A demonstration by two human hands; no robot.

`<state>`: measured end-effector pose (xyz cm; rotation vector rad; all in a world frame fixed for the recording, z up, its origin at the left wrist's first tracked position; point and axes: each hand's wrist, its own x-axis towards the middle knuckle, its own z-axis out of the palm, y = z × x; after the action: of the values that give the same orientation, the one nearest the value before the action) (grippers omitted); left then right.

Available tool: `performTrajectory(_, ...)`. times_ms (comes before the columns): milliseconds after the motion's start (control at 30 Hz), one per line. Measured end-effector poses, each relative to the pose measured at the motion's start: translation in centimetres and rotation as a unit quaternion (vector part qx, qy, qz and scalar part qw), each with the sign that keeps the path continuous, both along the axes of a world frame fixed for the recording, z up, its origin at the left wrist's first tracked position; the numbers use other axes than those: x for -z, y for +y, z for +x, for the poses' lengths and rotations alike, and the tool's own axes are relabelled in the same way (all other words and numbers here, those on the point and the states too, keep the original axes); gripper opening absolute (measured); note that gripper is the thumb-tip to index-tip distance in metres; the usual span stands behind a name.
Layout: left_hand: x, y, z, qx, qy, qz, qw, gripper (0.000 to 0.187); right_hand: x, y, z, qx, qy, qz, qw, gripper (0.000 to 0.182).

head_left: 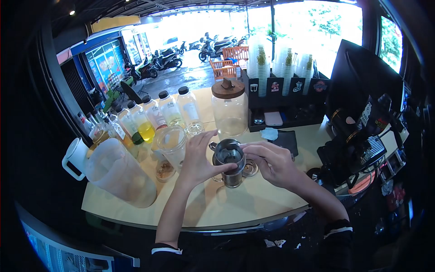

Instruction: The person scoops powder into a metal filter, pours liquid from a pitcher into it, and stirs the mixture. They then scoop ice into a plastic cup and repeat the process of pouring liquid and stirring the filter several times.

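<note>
A metal drip coffee filter (229,153), cup-shaped with a small side handle, sits over a metallic-looking or glass mug (233,179); dark content shows inside. My left hand (199,156) is at its left side, fingers stretched and apart, with the thumb lying across the front of the filter. At the filter's right rim, my right hand (272,163) is closed, thumb and fingers pinching its edge. A round metal lid (249,167) lies on the table just right of the mug. Behind my left hand stands a clear plastic jar (171,143), next to a small brown-stained container (165,171).
On the left are a large translucent pitcher (120,172) and a white-handled jug (74,156). Several capped bottles (170,109) line the back left. A wood-lidded glass jar (230,113) stands ahead, near a black cup rack (285,86). A black coffee machine (358,140) is at right.
</note>
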<state>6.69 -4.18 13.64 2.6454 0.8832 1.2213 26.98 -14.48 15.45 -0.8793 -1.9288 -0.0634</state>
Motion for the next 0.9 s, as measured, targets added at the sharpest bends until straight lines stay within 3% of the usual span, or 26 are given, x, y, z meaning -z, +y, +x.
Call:
performTrajectory(33,0.4,0.2,0.0,-0.018,0.044,-0.011,0.999,0.088,0.6,0.1,0.0,0.003,0.003,-0.016,1.0,0.026)
performTrajectory(167,0.6,0.2,0.8,-0.016,0.063,-0.123,0.99,0.08,2.1,0.6,-0.2,0.007,0.015,-0.029,0.999,0.027)
performTrajectory(267,0.8,0.2,1.0,-0.016,0.04,-0.103,0.994,0.075,2.5,0.7,-0.3,-0.007,0.037,-0.027,0.999,0.025)
performTrajectory(333,1.1,0.6,0.7,-0.015,0.035,-0.09,0.995,0.075,2.4,0.4,0.1,-0.081,0.064,-0.057,0.993,0.022)
performTrajectory(533,0.5,1.9,-0.2,0.085,0.011,-0.017,0.996,0.083,1.7,0.6,1.1,-0.09,0.172,-0.118,0.974,0.013)
performTrajectory(633,0.3,2.3,-0.3,0.104,0.016,0.018,0.994,0.083,1.7,1.0,1.3,-0.188,0.193,-0.16,0.95,0.012)
performTrajectory(900,-0.7,2.4,-0.8,0.109,0.055,0.072,0.99,0.081,-0.3,1.3,1.8,-0.212,0.189,-0.208,0.936,0.019)
